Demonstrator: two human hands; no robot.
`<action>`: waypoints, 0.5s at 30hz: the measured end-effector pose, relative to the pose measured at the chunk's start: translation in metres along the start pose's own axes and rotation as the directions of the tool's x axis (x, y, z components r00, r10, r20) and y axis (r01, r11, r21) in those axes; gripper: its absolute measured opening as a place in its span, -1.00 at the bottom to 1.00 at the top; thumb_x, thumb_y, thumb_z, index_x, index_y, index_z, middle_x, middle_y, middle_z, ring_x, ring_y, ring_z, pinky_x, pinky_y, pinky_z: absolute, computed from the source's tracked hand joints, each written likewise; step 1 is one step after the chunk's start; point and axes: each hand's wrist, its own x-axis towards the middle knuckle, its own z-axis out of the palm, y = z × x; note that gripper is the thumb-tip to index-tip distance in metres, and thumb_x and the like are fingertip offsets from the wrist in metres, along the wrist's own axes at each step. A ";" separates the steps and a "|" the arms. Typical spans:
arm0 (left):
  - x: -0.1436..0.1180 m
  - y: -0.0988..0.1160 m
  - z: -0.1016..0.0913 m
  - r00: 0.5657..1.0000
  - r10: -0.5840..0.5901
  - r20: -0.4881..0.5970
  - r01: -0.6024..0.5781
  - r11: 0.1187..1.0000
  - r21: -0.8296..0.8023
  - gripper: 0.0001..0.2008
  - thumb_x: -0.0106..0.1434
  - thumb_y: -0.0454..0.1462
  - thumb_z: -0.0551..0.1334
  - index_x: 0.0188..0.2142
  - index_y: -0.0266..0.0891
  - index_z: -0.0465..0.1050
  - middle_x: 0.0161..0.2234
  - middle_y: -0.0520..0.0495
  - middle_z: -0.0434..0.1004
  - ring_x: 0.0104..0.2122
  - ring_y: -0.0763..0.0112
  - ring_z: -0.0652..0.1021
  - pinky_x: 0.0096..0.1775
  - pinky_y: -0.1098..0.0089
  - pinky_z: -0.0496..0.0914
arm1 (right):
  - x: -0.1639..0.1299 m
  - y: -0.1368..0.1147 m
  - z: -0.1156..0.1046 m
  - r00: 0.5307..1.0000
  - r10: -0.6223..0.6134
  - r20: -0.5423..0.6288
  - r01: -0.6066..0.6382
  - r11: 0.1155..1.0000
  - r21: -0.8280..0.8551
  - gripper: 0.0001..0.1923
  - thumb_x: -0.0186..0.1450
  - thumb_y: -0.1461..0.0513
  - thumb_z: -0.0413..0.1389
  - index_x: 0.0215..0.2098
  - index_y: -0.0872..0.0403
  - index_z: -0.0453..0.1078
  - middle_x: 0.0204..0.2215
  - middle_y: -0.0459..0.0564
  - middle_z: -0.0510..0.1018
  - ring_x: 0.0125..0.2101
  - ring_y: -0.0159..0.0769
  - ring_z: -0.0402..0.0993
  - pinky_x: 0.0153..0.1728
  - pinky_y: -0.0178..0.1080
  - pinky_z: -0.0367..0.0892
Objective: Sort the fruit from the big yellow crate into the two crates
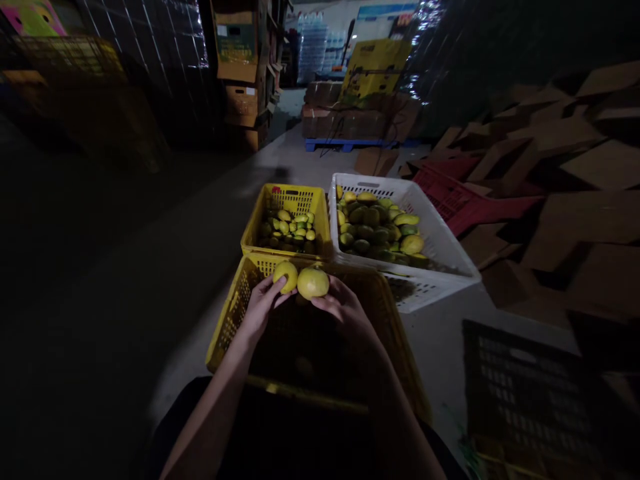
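My left hand (265, 299) is closed around a yellow lemon (285, 277), thumb along its near side. A larger, paler, rounder lemon (313, 283) is gripped by my right hand (345, 305), its fingers underneath and at the side. The two fruits are side by side, about touching, above the near yellow crate (220, 333). That crate's inside is mostly in shadow, with a faint pale shape low down. Beyond it, a smaller-looking yellow crate (253, 230) holds several small yellow-green fruits (295, 230). A white crate (445, 257) to its right contains larger green and yellow fruits (373, 230).
Flattened and loose cardboard boxes (580, 227) are heaped on the right, around a red crate (450, 197). A dark crate (525, 387) lies at lower right. Farther back are a blue pallet (345, 144) with wrapped goods and stacked cartons (241, 100). Grey floor (195, 193) stretches left.
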 end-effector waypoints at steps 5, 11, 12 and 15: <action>0.002 -0.003 -0.003 0.998 -0.063 -0.005 0.063 0.998 0.009 -0.70 0.06 -0.21 0.38 -0.21 -0.30 0.55 -0.20 -0.12 0.61 -0.25 0.29 0.61 -0.07 0.29 0.47 | -0.002 -0.001 0.003 1.000 0.000 0.024 0.000 0.999 0.035 -0.44 -0.09 0.15 0.38 -0.11 0.07 0.48 -0.10 0.04 0.58 -0.12 -0.10 0.51 -0.01 -0.12 0.34; 0.003 -0.002 0.000 0.982 -0.161 -0.093 0.130 0.951 -0.281 -0.79 0.21 -0.27 0.11 -0.36 -0.32 0.49 -0.52 -0.03 0.54 -0.44 0.37 0.58 -0.18 0.29 0.52 | -0.001 0.002 0.010 0.998 0.041 -0.040 -0.039 0.998 0.055 -0.46 -0.05 0.10 0.35 -0.10 0.07 0.47 -0.17 0.05 0.60 -0.15 -0.08 0.51 -0.17 -0.14 0.42; 0.004 -0.002 0.000 0.977 -0.182 -0.108 0.139 0.936 -0.324 -0.77 0.22 -0.26 0.09 -0.35 -0.33 0.49 -0.53 -0.04 0.54 -0.44 0.36 0.58 -0.22 0.30 0.53 | 0.000 0.003 0.011 0.998 0.009 -0.066 -0.006 0.999 0.036 -0.46 -0.06 0.11 0.35 -0.12 0.08 0.46 -0.19 0.04 0.60 -0.16 -0.09 0.51 -0.16 -0.13 0.42; 0.009 -0.002 -0.002 0.940 -0.319 -0.125 0.241 0.875 -0.419 -0.71 0.24 -0.18 0.11 -0.30 -0.38 0.47 -0.49 -0.14 0.55 -0.41 0.32 0.59 -0.40 0.41 0.51 | 0.005 0.010 0.014 0.976 -0.129 -0.175 0.120 0.991 -0.062 -0.43 -0.12 0.13 0.38 -0.14 0.06 0.43 -0.20 0.01 0.58 -0.16 -0.12 0.49 -0.10 -0.10 0.39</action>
